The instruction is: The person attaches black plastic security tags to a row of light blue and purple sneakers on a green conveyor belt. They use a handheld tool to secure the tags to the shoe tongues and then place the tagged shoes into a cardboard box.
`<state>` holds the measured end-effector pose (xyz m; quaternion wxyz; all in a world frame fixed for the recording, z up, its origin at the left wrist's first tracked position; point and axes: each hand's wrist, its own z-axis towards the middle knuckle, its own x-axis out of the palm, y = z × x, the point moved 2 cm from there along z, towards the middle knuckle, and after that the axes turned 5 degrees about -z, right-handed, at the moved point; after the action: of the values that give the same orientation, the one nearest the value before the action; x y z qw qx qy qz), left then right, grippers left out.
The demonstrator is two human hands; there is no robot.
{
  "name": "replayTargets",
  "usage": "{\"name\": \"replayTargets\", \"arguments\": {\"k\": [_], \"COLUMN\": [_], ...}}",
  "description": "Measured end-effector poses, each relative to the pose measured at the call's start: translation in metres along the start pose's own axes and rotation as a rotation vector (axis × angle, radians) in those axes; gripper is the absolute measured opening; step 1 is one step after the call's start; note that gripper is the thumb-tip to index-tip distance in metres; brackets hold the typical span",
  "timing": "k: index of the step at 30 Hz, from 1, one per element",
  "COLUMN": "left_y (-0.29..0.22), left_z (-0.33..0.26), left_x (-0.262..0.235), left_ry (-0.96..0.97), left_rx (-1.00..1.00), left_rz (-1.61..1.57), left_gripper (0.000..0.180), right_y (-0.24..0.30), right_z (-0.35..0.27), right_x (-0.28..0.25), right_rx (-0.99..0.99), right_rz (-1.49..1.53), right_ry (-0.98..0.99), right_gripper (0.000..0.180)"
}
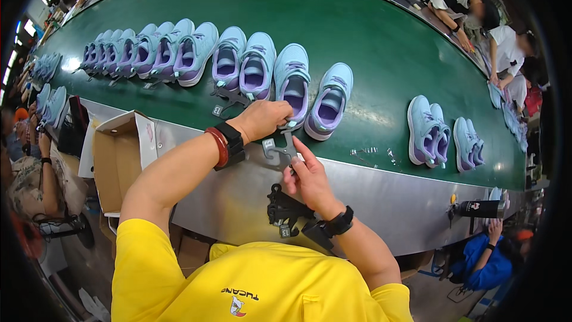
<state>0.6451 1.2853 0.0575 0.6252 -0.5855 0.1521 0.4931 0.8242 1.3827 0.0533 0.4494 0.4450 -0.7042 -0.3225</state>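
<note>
My left hand is closed at the heel of a light blue sneaker with purple lining, its fingers pinching around the heel tab. Just below, a dark grey plastic shoe hanger is gripped in my right hand, its upper end against the sneaker's heel. Close on the right stands another sneaker, not touched by either hand. To the left, a pair of sneakers has a hanger at its heels. A pile of black hangers lies on the metal ledge beneath my right hand.
Several paired sneakers line the green belt at left; two more pairs stand right. Small clear plastic bits lie near the belt's edge. An open cardboard box is left, a black bottle right. Other people work around the line.
</note>
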Motion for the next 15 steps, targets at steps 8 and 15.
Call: {"name": "replayTargets", "arguments": {"k": [8, 15], "left_y": [-0.025, -0.019], "left_z": [0.007, -0.012], "left_x": [-0.001, -0.002], "left_ry": [0.056, 0.074], "left_rx": [0.173, 0.091], "left_rz": [0.209, 0.264], "left_gripper": [0.041, 0.029], "right_y": [0.041, 0.06], "right_z": [0.013, 0.034], "right_x": [-0.052, -0.062], "right_rx": [0.124, -0.274], "right_rz": [0.041, -0.524], "right_ry": [-0.042, -0.18], "right_gripper": [0.026, 0.029]}}
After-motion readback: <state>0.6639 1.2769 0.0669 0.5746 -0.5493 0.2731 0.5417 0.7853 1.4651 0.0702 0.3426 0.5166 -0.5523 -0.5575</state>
